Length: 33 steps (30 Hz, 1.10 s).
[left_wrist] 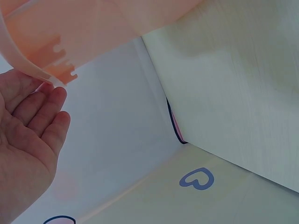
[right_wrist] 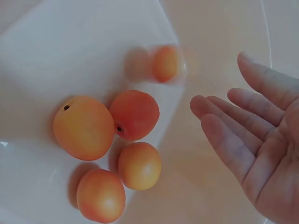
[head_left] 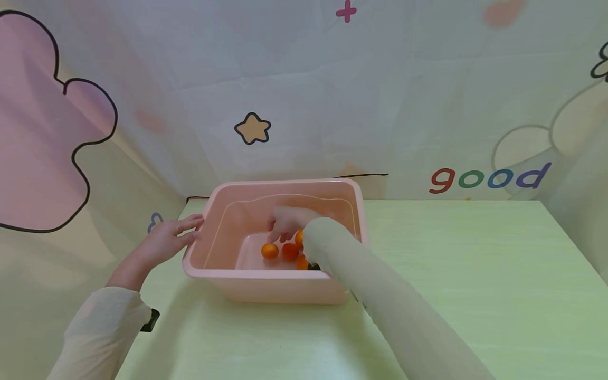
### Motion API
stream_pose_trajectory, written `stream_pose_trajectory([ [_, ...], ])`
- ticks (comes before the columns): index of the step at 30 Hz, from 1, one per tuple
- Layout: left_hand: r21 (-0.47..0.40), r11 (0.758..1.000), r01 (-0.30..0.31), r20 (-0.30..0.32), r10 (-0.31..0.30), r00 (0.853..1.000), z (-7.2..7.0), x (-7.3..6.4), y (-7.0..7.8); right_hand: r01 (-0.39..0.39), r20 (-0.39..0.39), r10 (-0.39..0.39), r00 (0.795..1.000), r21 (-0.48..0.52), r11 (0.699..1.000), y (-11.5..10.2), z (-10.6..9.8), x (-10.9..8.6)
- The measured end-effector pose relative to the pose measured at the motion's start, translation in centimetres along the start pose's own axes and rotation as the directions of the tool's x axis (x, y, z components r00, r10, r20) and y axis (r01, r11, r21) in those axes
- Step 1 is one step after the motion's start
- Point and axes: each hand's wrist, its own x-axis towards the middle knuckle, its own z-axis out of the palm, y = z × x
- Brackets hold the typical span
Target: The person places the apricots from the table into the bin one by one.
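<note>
A pink plastic tub (head_left: 285, 287) stands on the table with several round orange fruits (right_wrist: 84, 128) on its floor. Two show a small dark spot, and one fruit (right_wrist: 165, 64) is blurred near the wall. My right hand (head_left: 291, 220) reaches inside over the tub's right side, its sleeve covering part of the fruit. In the right wrist view its fingers (right_wrist: 226, 140) are extended and spread, apart from the fruits, with nothing in the palm. My left hand (head_left: 166, 240) touches the tub's left rim with extended fingers; in the left wrist view fingertips (left_wrist: 60, 93) lie right at the rim's underside.
The pale green table (head_left: 451, 274) extends to the right of the tub and in front of it. Close behind the tub hangs a printed cloth backdrop (head_left: 309, 121), which also lines the left side. A dark band piece (head_left: 150, 320) shows at my left sleeve.
</note>
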Motion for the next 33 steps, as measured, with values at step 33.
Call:
stream_pose_trajectory([
  [33, 0.023, 1.000, 0.005, 0.005, -0.005, 1.000, 0.2, 0.0, 0.5, 0.127, 0.061, -0.112, 0.992, -0.446, 0.886, -2.6, -5.0, -3.3],
])
